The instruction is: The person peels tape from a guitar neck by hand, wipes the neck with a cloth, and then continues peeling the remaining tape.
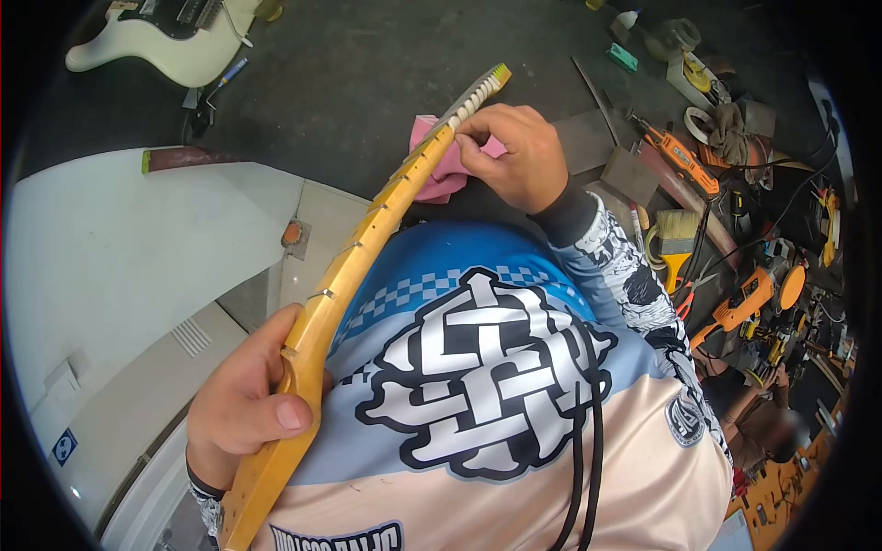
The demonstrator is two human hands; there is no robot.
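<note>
Your left side: open floor (349,83) free for passing. Your right side blocked: brush (677,237), orange power tools (749,298), cables crowd bench. Guitar neck (367,230) crosses your front.

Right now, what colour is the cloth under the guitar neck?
Pink. The cloth lies under the neck by the right hand, clearest in the head view.
</note>
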